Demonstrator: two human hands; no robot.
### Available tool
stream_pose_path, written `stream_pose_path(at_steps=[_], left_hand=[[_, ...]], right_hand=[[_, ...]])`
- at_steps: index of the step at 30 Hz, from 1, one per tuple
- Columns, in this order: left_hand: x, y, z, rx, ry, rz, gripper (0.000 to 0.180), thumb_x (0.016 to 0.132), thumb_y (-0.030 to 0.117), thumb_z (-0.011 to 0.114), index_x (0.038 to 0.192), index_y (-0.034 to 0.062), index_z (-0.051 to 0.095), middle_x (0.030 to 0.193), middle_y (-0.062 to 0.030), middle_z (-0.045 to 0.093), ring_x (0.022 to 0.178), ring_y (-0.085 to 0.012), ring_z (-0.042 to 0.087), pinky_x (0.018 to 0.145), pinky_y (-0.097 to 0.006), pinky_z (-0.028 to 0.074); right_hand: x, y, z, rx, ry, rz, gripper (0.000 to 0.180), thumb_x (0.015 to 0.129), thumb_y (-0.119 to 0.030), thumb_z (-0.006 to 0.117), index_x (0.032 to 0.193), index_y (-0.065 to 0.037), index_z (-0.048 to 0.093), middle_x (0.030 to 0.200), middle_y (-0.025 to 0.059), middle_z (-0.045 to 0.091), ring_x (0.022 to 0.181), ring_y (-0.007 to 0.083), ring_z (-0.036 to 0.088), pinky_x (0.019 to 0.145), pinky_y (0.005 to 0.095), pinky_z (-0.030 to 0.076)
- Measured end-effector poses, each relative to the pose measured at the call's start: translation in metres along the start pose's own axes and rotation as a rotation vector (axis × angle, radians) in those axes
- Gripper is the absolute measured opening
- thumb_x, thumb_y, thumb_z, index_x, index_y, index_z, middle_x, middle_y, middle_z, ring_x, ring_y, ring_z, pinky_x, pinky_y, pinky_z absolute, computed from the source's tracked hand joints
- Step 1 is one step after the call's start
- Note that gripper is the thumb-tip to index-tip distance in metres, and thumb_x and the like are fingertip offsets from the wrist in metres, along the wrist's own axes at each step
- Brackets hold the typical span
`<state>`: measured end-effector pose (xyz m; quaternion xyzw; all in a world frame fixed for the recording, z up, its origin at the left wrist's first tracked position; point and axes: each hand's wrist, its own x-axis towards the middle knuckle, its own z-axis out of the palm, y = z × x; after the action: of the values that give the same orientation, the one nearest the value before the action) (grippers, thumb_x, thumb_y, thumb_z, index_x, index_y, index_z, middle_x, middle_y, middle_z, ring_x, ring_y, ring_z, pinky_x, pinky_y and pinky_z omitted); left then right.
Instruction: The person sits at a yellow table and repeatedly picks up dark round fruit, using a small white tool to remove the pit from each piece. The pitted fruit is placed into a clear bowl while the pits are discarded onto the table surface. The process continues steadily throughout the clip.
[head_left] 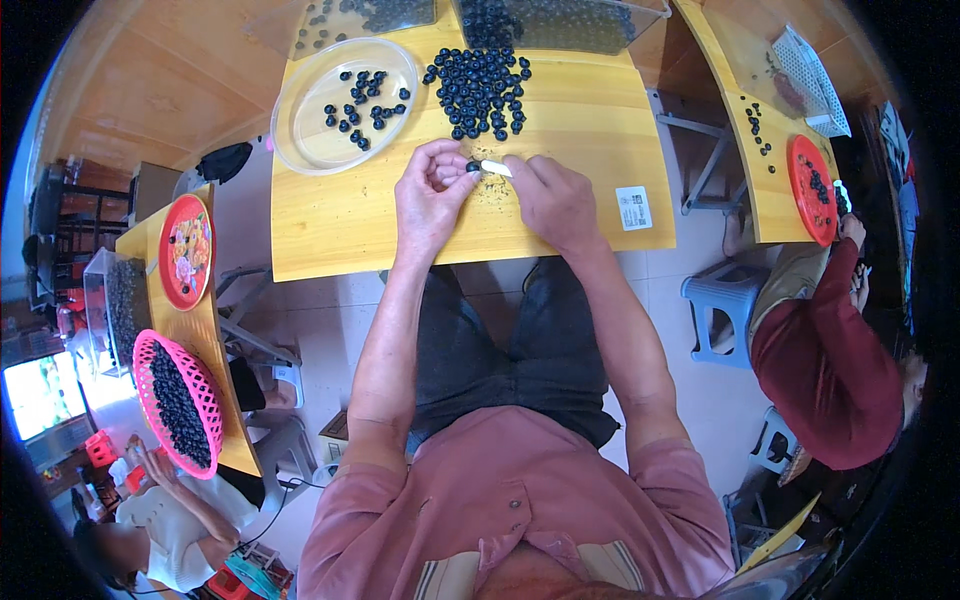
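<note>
My left hand point(432, 195) pinches a small black bead point(473, 167) between thumb and fingertips, over the yellow wooden table point(340, 235). Closed round a short cream-white tool point(495, 168), my right hand point(556, 200) keeps its tip against or very near the bead; most of the tool is hidden in the fingers, so its exact kind does not show. Dark crumbs point(494, 188) are scattered below. Beyond my hands lies a pile of similar black beads point(480, 90). More beads sit loosely in a clear round plastic tray point(287, 115) at the left.
Clear bins point(640, 25) with black beads stand at the far edge. A white printed label point(633, 208) lies right. On the left table are a red flowered plate point(170, 250) and a pink basket point(212, 400) of beads. People point(825, 360) sit at both sides.
</note>
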<state>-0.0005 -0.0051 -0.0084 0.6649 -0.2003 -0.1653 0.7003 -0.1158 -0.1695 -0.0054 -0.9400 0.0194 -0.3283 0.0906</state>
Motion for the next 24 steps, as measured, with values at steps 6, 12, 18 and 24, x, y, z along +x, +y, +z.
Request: stream_pose_path(at_steps=[6, 12, 18, 24], left_hand=[[0.0000, -0.0033, 0.0001, 0.016, -0.005, 0.012, 0.042, 0.090, -0.009, 0.080, 0.128, -0.0007, 0.064, 0.104, -0.0047, 0.069, 0.093, -0.0099, 0.068, 0.087, -0.025, 0.059], [-0.0006, -0.0013, 0.0000, 0.050, -0.012, 0.004, 0.042, 0.090, -0.010, 0.080, 0.128, -0.0004, 0.064, 0.104, -0.0044, 0.069, 0.094, -0.0099, 0.067, 0.088, -0.025, 0.058], [0.0001, -0.0033, -0.0002, 0.003, -0.005, 0.024, 0.041, 0.090, -0.012, 0.078, 0.126, -0.0012, 0.062, 0.106, -0.0058, 0.069, 0.090, -0.0096, 0.068, 0.085, -0.024, 0.058], [-0.0012, -0.0014, -0.0042, -0.047, -0.013, 0.001, 0.039, 0.089, -0.012, 0.079, 0.123, -0.0005, 0.062, 0.105, -0.0063, 0.071, 0.088, -0.0082, 0.067, 0.084, -0.023, 0.057]], right_hand=[[-0.0009, -0.0004, 0.0002, 0.013, -0.008, -0.037, 0.021, 0.091, -0.015, 0.071, 0.111, -0.010, 0.074, 0.080, 0.0029, 0.057, 0.070, 0.0197, 0.066, 0.058, 0.0368, 0.055], [-0.0018, -0.0002, 0.0028, 0.028, -0.007, -0.026, 0.021, 0.091, -0.015, 0.071, 0.112, -0.010, 0.073, 0.079, 0.0034, 0.057, 0.070, 0.0200, 0.067, 0.058, 0.0369, 0.055], [-0.0007, 0.0000, 0.0039, 0.075, 0.005, -0.006, 0.020, 0.092, -0.014, 0.070, 0.111, -0.009, 0.072, 0.079, 0.0041, 0.056, 0.069, 0.0210, 0.066, 0.058, 0.0379, 0.055], [0.0005, 0.0014, 0.0039, 0.012, -0.086, 0.107, 0.017, 0.092, -0.014, 0.068, 0.108, -0.010, 0.072, 0.080, 0.0045, 0.059, 0.072, 0.0226, 0.069, 0.060, 0.0396, 0.058]])
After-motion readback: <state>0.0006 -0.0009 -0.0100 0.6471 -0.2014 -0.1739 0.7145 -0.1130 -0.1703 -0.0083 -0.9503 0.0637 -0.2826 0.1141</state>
